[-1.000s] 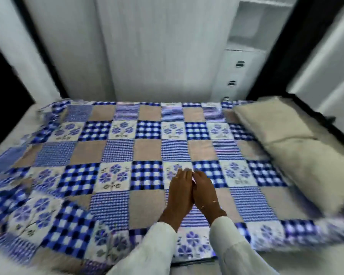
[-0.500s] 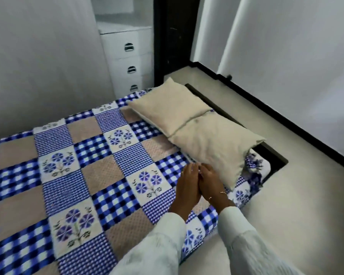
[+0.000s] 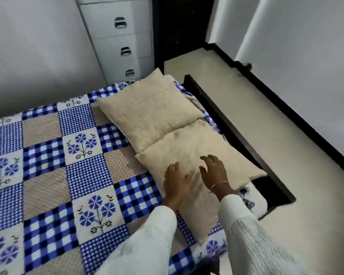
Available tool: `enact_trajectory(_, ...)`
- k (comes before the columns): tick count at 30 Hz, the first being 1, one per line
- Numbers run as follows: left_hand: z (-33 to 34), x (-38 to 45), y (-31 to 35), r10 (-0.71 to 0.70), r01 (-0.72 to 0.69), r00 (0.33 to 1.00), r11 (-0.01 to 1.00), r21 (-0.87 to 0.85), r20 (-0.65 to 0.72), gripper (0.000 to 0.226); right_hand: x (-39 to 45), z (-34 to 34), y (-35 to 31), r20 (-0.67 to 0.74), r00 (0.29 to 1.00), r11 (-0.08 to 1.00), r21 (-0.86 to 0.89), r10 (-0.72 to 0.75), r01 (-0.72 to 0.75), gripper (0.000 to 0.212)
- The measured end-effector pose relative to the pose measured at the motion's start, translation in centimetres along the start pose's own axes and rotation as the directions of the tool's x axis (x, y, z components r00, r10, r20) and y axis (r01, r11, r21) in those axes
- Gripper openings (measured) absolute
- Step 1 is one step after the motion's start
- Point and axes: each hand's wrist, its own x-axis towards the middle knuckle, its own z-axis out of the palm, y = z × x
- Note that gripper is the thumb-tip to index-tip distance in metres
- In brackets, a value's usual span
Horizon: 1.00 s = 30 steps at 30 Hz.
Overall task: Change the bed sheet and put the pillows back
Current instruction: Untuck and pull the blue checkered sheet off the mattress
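Both hands hover with fingers spread and gripping nothing over the near pillow (image 3: 197,155), left hand (image 3: 176,182) and right hand (image 3: 213,172) side by side above its near half, its long axis running away toward the far pillow (image 3: 149,114).

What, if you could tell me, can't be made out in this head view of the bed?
- Left hand fingertips: motion-blurred over the near pillow; contact unclear.
- Sheet under both pillows: hidden.
- Far pillow: near edge tucked behind the near pillow.
- Bed's left and foot ends: cut off by the frame.
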Motion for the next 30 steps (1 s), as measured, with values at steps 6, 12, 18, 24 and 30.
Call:
enact_trajectory(6, 5.6, 3.1, 0.1, -0.372, 0.355, 0.913, 0.927, -0.119, -0.169, 0.055, 8.3, -1.4, 6.5, 0.221, 0.975, 0.994, -0.107, 0.032, -0.008, 0.058)
enact_trajectory(12, 8.0, 4.1, -0.7, -0.587, 0.528, 0.780, 0.803, -0.278, -0.215, 0.097, 13.3, -1.4, 9.5, 0.382, 0.916, 0.970, -0.239, 0.127, -0.035, 0.116)
enact_trajectory(18, 7.5, 5.1, -1.8, -0.683, 0.643, 0.724, 0.718, -0.267, -0.094, 0.115, 14.6, -0.5, 9.7, 0.425, 0.892, 0.965, -0.257, 0.155, -0.045, 0.123)
enact_trajectory(24, 6.9, 4.1, -0.7, -0.672, 0.608, 0.709, 0.736, -0.296, -0.213, 0.107, 12.8, -0.7, 9.3, 0.224, 0.972, 0.980, -0.196, 0.075, -0.030, 0.101)
enact_trajectory(30, 3.7, 2.1, -0.4, -0.630, 0.556, 0.696, 0.776, -0.296, -0.345, 0.087, 8.2, -1.0, 6.1, 0.072, 0.995, 0.989, -0.135, 0.062, -0.052, 0.085)
